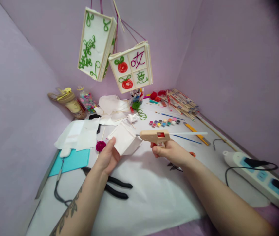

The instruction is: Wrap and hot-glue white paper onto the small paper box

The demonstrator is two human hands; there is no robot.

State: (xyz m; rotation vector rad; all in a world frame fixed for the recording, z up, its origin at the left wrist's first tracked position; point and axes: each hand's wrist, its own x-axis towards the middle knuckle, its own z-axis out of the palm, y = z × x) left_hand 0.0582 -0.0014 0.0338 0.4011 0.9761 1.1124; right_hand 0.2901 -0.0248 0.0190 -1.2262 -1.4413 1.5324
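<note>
My left hand [110,156] grips a small white paper box [123,139] by its left side, holding it tilted above the table. My right hand [165,151] is closed round the handle of a beige hot glue gun [151,135]. A long translucent glue stick [191,133] sticks out of the gun's back end. The nozzle points left, at the right edge of the box; whether it touches cannot be made out. Below my left forearm lie pliers with black handles [118,187]. A ball of magenta yarn [100,146] sits just left of the box.
Two decorated paper lanterns [96,46] hang over the table's back. On the right are a power strip [254,175], a yellow cutter knife [196,133] and a pile of wooden sticks [182,101]. Paint pots [164,123] stand mid-table; a turquoise board [70,162] and white paper sheets [77,134] lie left.
</note>
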